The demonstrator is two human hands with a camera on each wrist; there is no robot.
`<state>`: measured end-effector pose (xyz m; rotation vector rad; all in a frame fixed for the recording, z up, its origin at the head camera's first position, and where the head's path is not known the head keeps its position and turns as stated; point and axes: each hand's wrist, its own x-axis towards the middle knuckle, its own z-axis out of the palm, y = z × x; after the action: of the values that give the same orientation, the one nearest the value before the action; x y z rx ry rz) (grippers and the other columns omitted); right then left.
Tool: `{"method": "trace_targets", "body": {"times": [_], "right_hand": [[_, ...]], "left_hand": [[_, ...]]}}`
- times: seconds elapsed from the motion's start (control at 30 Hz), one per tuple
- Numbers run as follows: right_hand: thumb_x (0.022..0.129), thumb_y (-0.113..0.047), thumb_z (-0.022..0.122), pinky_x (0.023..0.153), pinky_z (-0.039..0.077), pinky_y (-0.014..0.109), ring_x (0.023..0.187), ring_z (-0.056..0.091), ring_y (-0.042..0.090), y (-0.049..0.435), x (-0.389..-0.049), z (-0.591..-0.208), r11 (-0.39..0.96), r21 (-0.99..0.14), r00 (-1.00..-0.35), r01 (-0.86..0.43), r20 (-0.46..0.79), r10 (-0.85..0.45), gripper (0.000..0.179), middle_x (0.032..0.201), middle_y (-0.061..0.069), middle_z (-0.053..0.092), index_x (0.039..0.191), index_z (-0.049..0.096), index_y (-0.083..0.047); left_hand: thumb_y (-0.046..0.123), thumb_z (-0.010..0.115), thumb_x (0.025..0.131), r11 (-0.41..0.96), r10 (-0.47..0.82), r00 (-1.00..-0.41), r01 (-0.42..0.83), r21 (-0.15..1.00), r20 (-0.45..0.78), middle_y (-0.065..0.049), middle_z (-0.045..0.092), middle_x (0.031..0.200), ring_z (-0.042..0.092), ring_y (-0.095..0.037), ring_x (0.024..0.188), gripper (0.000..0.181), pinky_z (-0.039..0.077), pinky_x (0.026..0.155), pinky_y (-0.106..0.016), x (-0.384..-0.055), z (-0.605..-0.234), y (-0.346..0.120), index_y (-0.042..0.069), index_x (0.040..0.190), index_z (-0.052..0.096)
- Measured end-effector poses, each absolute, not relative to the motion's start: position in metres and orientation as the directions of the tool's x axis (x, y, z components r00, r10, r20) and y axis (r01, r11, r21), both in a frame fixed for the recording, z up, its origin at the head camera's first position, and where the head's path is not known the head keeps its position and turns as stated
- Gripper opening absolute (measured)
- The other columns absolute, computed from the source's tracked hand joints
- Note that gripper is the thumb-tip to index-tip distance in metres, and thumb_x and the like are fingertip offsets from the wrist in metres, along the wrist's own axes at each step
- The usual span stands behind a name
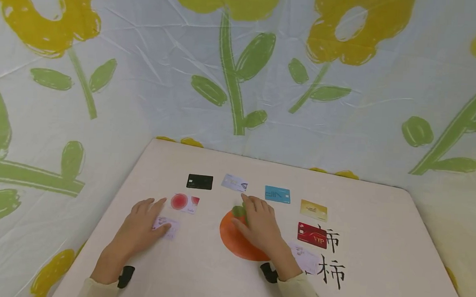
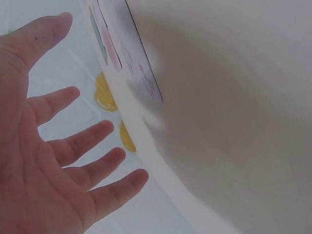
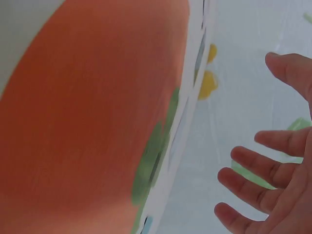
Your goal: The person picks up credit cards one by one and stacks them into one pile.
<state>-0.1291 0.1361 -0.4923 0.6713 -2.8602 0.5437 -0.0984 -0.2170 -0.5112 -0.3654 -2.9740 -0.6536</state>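
My left hand (image 1: 138,226) hovers with spread fingers close over a pale lilac card (image 1: 171,231), partly covering it in the head view. In the left wrist view, nothing lies in its palm and that card (image 2: 139,63) lies flat beyond the thumb. Just past the left fingertips is a white card with red circles (image 1: 185,203). My right hand (image 1: 260,223), fingers extended and holding nothing, is above an orange persimmon picture (image 1: 233,240) printed on the table. A second lilac card (image 1: 306,259) lies beside the right wrist, partly hidden by the forearm.
Along the far side of the table (image 1: 215,282) lie a black card (image 1: 200,182), a silvery card (image 1: 235,183), a blue card (image 1: 277,194) and a gold card (image 1: 313,210). A red VIP card (image 1: 312,235) overlaps printed black characters (image 1: 331,272). Flower-patterned cloth (image 1: 152,94) hangs behind.
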Motion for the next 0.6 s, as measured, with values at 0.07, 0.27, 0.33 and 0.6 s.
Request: {"method": "trace_targets", "body": {"times": [0.07,0.27,0.33,0.6], "right_hand": [[0.093,-0.047,0.068,0.102,0.039,0.057,0.125,0.047,0.035,0.125,-0.130,-0.492,0.840,-0.296,-0.890,-0.454,0.205,-0.408,0.074,0.136,0.016,0.052,0.148,0.044,-0.004],[0.093,-0.051,0.066,0.102,0.042,0.051,0.120,0.052,0.033,0.094,-0.132,-0.493,0.844,-0.292,-0.894,-0.449,0.143,-0.425,0.075,0.132,0.015,0.055,0.146,0.046,-0.003],[0.093,-0.051,0.066,0.100,0.045,0.047,0.118,0.053,0.032,0.084,-0.134,-0.493,0.830,-0.334,-0.894,-0.447,0.118,-0.433,0.075,0.131,0.015,0.055,0.146,0.046,-0.003],[0.092,-0.052,0.066,0.090,0.051,0.039,0.107,0.056,0.025,0.043,-0.136,-0.492,0.780,-0.489,-0.894,-0.391,-0.001,-0.449,0.070,0.127,0.009,0.055,0.144,0.048,-0.009]], "left_hand": [[0.027,0.078,0.087,0.874,0.214,-0.971,0.239,0.423,0.107,-0.029,0.047,0.137,0.040,-0.049,0.128,0.070,0.037,0.101,-0.065,-0.098,-0.512,-0.221,0.004,0.146,0.047],[0.021,0.077,0.087,0.839,0.237,-0.970,0.232,0.492,0.053,-0.027,0.049,0.135,0.046,-0.047,0.122,0.067,0.039,0.099,-0.064,-0.094,-0.513,-0.234,0.002,0.145,0.048],[0.018,0.078,0.087,0.832,0.247,-0.968,0.236,0.503,0.046,-0.027,0.051,0.133,0.050,-0.045,0.118,0.067,0.041,0.097,-0.062,-0.094,-0.513,-0.238,0.002,0.144,0.049],[0.012,0.080,0.083,0.836,0.253,-0.967,0.225,0.501,0.012,-0.026,0.055,0.126,0.053,-0.044,0.112,0.063,0.044,0.092,-0.060,-0.101,-0.518,-0.249,0.002,0.139,0.054]]}}
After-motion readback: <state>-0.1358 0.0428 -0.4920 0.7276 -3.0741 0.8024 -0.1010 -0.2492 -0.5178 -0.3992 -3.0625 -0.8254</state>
